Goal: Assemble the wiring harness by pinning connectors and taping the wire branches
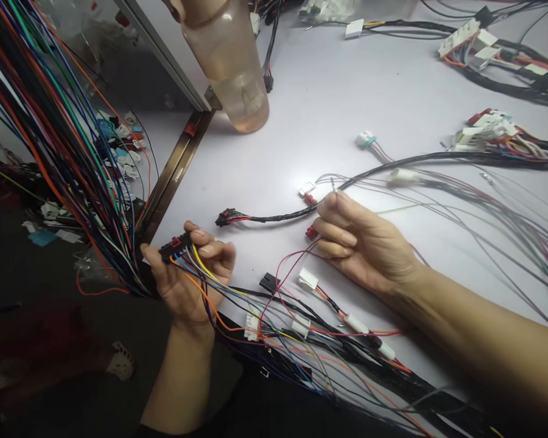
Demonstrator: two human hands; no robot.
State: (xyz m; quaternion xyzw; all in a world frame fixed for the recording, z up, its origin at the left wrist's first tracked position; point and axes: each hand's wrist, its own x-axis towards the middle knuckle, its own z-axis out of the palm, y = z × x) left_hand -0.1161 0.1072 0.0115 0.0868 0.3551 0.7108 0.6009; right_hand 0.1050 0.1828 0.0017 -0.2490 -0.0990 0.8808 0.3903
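Observation:
A black connector (175,244) with a red piece on it is held between the thumb and fingers of my left hand (194,274). Yellow, orange, blue and white wires run from it down to the right. My right hand (363,243) is pinched round a thin wire, whose small metal terminal (333,182) sticks up above the fingertips. A red connector (311,232) shows beside its curled fingers. Between and below the hands lie a black connector (270,281) and a white connector (307,280).
A bottle (240,73) of liquid stands at the table's back left. Many long wires (59,140) hang at the left. Harnesses with white connectors (484,131) lie at the right. A metal rail (178,167) edges the white table (296,134).

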